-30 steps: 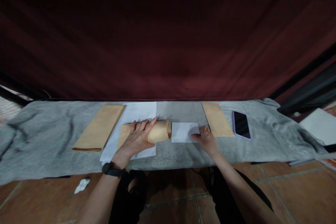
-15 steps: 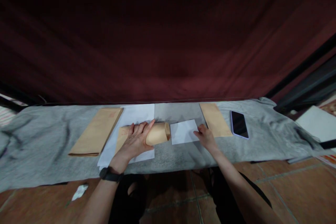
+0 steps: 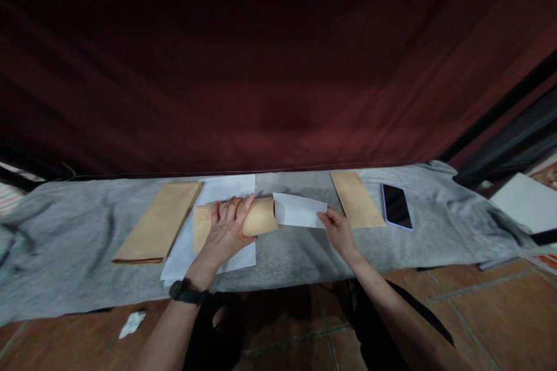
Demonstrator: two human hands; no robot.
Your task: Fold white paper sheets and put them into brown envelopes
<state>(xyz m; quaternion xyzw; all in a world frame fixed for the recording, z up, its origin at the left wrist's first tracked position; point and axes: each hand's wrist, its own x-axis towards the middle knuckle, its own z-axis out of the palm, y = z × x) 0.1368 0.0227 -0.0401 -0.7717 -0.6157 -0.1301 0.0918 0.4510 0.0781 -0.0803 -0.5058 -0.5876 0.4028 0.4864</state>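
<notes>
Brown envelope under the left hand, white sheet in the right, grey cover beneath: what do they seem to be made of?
Brown envelope: probably matte kraft paper, being tan and dull with a mouth that bows open.
White sheet: likely thin, smooth paper, slightly bent, with no strong shine.
Grey cover: seems a soft, dull fabric, mottled and creased; the view leaves its fibre open.

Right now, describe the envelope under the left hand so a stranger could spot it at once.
On the gray cloth before the dark red curtain, find the white sheets left of center. The bulging envelope lies partly over them, under the left hand. Unlike the flat brown stack to its left and the flat brown envelope to its right, it gapes open toward the right hand.
</notes>
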